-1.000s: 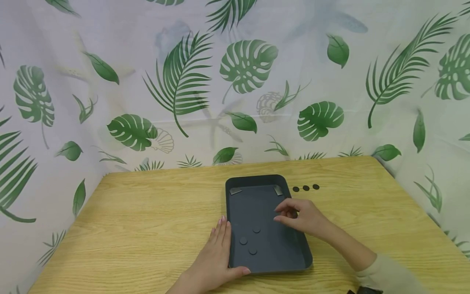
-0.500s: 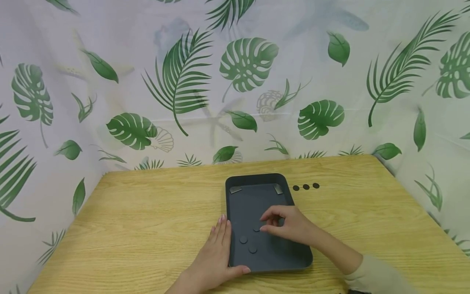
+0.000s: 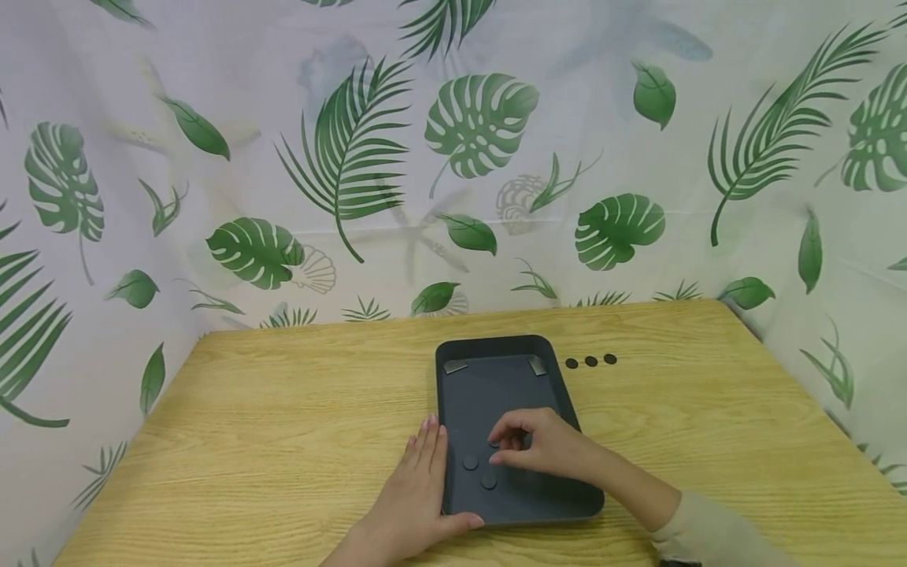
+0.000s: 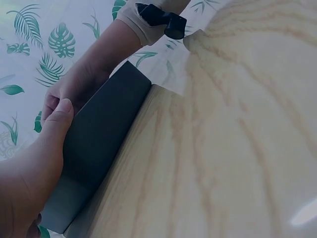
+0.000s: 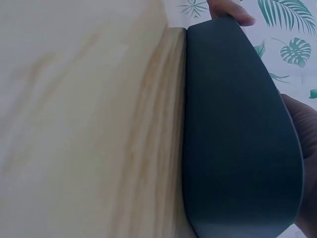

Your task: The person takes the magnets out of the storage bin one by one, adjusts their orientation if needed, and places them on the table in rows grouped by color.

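A dark grey rectangular tray (image 3: 482, 394) lies on the wooden table. Flat against its left side rests my left hand (image 3: 414, 498), fingers straight, thumb on the near edge. My right hand (image 3: 546, 445) hovers inside the tray, its index finger and thumb bent with a gap between them. Close to those fingertips is a dark round disc (image 3: 494, 443), partly hidden by the hand. Two more dark discs lie nearby, a left disc (image 3: 471, 462) and a near disc (image 3: 489, 480). Both wrist views show mostly the tray's outer wall (image 5: 237, 124), hiding the discs.
Three small black discs (image 3: 591, 361) sit in a row on the table, right of the tray's far end. Shiny metallic pieces (image 3: 456, 366) occupy the tray's two far corners. A leaf-patterned cloth (image 3: 482, 157) hangs behind the table (image 3: 298, 425).
My right hand has moved left and nearer from the tray's right rim to the discs inside. My left hand and the tray have stayed in place.
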A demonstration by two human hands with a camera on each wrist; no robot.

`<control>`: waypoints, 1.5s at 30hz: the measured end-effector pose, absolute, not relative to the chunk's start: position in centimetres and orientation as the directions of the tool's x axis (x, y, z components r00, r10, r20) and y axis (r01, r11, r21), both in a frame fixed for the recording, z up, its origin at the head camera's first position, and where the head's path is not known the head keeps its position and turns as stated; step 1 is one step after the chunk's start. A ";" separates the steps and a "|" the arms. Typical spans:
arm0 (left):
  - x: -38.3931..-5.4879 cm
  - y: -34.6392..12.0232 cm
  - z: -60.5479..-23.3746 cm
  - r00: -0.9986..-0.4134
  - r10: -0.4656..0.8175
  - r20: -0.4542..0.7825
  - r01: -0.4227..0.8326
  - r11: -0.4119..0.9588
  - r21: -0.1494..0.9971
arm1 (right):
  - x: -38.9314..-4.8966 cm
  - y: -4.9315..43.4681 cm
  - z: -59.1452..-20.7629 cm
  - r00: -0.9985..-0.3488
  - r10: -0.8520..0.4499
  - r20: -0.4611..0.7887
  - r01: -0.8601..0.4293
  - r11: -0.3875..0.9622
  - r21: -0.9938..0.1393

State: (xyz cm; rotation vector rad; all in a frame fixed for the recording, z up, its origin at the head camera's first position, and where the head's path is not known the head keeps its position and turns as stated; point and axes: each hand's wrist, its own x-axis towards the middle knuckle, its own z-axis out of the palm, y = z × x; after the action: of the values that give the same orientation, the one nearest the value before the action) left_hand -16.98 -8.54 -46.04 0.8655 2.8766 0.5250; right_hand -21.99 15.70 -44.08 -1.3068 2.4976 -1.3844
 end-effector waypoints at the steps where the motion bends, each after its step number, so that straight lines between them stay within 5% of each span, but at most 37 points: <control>1: -17.0 -8.6 -46.1 -0.835 0.550 0.012 0.520 0.780 0.348 | -22.0 15.7 -44.2 -0.648 -0.670 0.362 -0.661 0.260 -0.704; 24: -17.0 -8.6 -46.2 -0.833 0.554 0.009 0.521 0.777 0.354 | -22.8 14.7 -45.8 -0.647 -0.753 0.123 -0.547 0.345 -0.763; 45: -17.0 -8.6 -46.0 -0.829 0.559 0.010 0.524 0.770 0.364 | -22.9 14.5 -45.8 -0.608 -0.786 0.113 -0.618 0.380 -0.688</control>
State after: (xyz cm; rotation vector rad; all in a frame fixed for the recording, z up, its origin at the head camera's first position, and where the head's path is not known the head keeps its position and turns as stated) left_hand -17.01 -8.60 -45.96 0.8777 2.8621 0.5443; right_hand -22.90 14.47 -45.83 -1.2495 2.4067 -1.0473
